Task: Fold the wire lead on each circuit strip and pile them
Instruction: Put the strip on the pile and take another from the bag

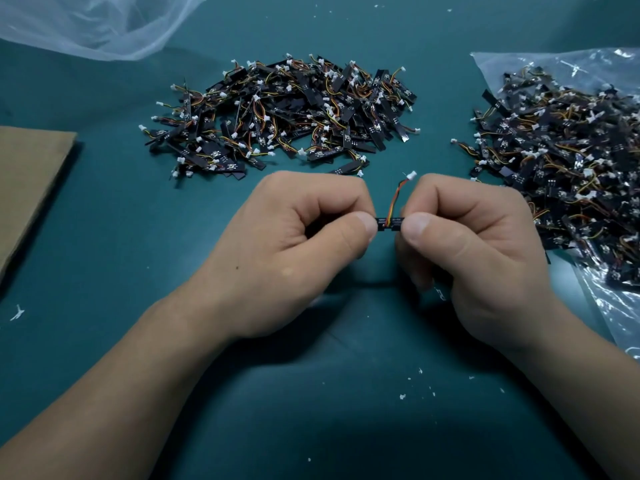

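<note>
A person's left hand (304, 237) and right hand (464, 244) are pinching the two ends of one short black circuit strip (390, 223) just above the teal bench (311, 410), each grip pressed shut on it between thumb and forefinger. The strip's red, orange and yellow wire lead (394, 202) is rising from its middle, and its white connector (411, 175) is pointing away from the person; the lead is not yet folded down.

Beyond the hands, a broad pile of strips (277, 116) is lying on the bare bench, and it appears to be where handled pieces are gathering. To the right, a larger heap (568, 174) is spilling from a clear plastic bag (606, 306), probably the stock waiting to be worked, so much of the job looks to be remaining.

Faint pale markings are showing on the held strip, too small to read; no brand or label is legible anywhere. A brown cardboard sheet (31, 188) is lying at the left edge, and another clear bag (97, 26) is sitting at the far left.
</note>
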Available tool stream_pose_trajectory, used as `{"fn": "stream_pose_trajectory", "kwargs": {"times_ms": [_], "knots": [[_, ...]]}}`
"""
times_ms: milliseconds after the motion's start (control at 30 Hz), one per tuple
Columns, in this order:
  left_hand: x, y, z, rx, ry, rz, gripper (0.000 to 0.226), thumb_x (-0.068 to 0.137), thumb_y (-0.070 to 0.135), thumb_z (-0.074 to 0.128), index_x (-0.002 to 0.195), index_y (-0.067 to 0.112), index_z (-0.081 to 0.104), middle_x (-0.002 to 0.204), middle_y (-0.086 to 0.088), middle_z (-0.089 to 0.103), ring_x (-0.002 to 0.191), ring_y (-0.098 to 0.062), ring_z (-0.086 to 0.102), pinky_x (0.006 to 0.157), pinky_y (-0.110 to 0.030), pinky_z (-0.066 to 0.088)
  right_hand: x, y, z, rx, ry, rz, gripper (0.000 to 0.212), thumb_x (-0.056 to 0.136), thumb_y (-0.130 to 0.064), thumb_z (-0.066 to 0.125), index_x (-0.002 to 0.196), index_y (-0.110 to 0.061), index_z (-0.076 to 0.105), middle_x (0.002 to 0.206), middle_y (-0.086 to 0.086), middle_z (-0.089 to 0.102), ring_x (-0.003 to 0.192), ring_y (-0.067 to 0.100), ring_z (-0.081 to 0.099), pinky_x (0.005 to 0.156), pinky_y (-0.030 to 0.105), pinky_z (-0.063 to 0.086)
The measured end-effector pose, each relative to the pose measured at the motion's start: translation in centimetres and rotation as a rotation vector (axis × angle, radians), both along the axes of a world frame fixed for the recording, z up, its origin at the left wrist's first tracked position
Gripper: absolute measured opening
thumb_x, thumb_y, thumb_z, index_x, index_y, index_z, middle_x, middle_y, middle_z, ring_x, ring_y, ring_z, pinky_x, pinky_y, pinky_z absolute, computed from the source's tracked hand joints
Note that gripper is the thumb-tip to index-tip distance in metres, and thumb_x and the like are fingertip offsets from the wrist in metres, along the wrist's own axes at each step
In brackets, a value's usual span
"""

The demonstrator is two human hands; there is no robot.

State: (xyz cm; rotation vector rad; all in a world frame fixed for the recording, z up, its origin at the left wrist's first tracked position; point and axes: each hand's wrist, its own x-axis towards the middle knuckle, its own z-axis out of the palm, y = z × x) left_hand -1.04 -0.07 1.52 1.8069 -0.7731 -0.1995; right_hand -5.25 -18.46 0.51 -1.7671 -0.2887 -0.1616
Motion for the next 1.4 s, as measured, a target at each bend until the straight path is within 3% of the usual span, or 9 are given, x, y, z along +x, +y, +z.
{"fn": "stream_pose_trajectory", "kwargs": {"times_ms": [400, 533, 800, 900, 1000, 1100, 1167, 1267, 1400], "knots": [[0.1, 0.0, -0.1, -0.017, 0.005, 0.04, 0.027, 0.089, 0.009, 0.054, 0.063, 0.011, 0.054, 0.053, -0.008, 0.046, 0.051, -0.017, 0.04, 0.05, -0.028, 0.033, 0.2, -0.1, -0.2, -0.079, 0.033, 0.007, 0.033, 0.089, -0.028, 0.053, 0.062, -0.008, 0.05, 0.051, 0.008, 0.05, 0.048, 0.02, 0.041, 0.049, 0.029, 0.034], [0.1, 0.0, -0.2, 0.002, -0.021, 0.063, 0.027, 0.088, 0.01, 0.055, 0.062, 0.012, 0.055, 0.053, -0.006, 0.045, 0.051, -0.014, 0.039, 0.05, -0.026, 0.033, 0.1, -0.1, -0.3, -0.066, 0.045, 0.035, 0.034, 0.09, -0.025, 0.051, 0.061, -0.007, 0.05, 0.051, 0.004, 0.049, 0.047, 0.015, 0.041, 0.05, 0.024, 0.033], [0.6, 0.2, -0.3, -0.088, -0.043, 0.122, 0.03, 0.091, 0.021, 0.048, 0.064, 0.015, 0.06, 0.053, 0.012, 0.047, 0.053, -0.001, 0.043, 0.055, -0.014, 0.032, 0.0, -0.1, -0.2, 0.015, 0.058, 0.083, 0.04, 0.092, -0.024, 0.049, 0.053, -0.016, 0.044, 0.048, 0.006, 0.046, 0.044, 0.017, 0.041, 0.049, 0.022, 0.032], [0.6, 0.0, -0.5, -0.098, -0.085, 0.181, 0.03, 0.094, 0.025, 0.046, 0.077, 0.013, 0.067, 0.058, 0.01, 0.052, 0.058, -0.008, 0.049, 0.059, -0.021, 0.036, 0.1, -0.3, -0.2, 0.018, 0.061, 0.073, 0.039, 0.09, -0.024, 0.049, 0.051, -0.018, 0.047, 0.047, 0.001, 0.048, 0.044, 0.019, 0.042, 0.049, 0.025, 0.032], [0.9, -0.1, -0.7, -0.13, -0.102, 0.416, 0.028, 0.096, 0.025, 0.047, 0.086, 0.015, 0.071, 0.061, 0.002, 0.054, 0.059, -0.018, 0.05, 0.059, -0.029, 0.037, 0.1, -0.2, -0.2, 0.068, 0.027, -0.014, 0.038, 0.092, -0.024, 0.049, 0.054, -0.02, 0.056, 0.046, 0.0, 0.05, 0.042, 0.023, 0.042, 0.047, 0.025, 0.032], [1.3, 0.2, -1.0, 0.053, -0.165, 0.63, 0.02, 0.09, 0.026, 0.056, 0.074, 0.02, 0.067, 0.057, 0.009, 0.054, 0.054, -0.008, 0.048, 0.055, -0.025, 0.037, 0.4, 0.0, 0.0, 0.194, -0.035, -0.23, 0.025, 0.104, -0.017, 0.049, 0.095, -0.023, 0.071, 0.059, 0.0, 0.059, 0.04, 0.016, 0.04, 0.042, 0.02, 0.033], [1.0, 0.0, -1.0, 0.239, -0.141, 0.578, 0.021, 0.084, 0.041, 0.058, 0.074, 0.025, 0.066, 0.061, 0.011, 0.06, 0.059, -0.007, 0.056, 0.063, -0.032, 0.047, 0.7, -0.1, 0.0, 0.238, -0.029, -0.299, 0.026, 0.106, -0.013, 0.045, 0.12, -0.022, 0.066, 0.068, -0.001, 0.063, 0.04, 0.015, 0.039, 0.041, 0.021, 0.032], [0.2, -0.6, -0.6, 0.544, -0.242, 0.481, 0.03, 0.075, 0.061, 0.057, 0.08, 0.032, 0.065, 0.069, 0.014, 0.06, 0.076, -0.014, 0.06, 0.083, -0.042, 0.047, 0.8, 0.0, -0.2, 0.194, 0.009, -0.28, 0.022, 0.103, -0.013, 0.049, 0.113, -0.018, 0.068, 0.067, -0.001, 0.063, 0.042, 0.014, 0.04, 0.042, 0.02, 0.033], [0.6, -0.3, -0.5, 0.536, -0.242, 0.414, 0.016, 0.074, 0.048, 0.06, 0.081, 0.034, 0.066, 0.079, 0.013, 0.06, 0.083, -0.017, 0.058, 0.084, -0.044, 0.05, 0.4, 0.5, -0.3, 0.058, -0.002, -0.216, 0.02, 0.101, -0.01, 0.054, 0.099, -0.018, 0.071, 0.063, 0.001, 0.064, 0.043, 0.013, 0.045, 0.045, 0.019, 0.037]]}}
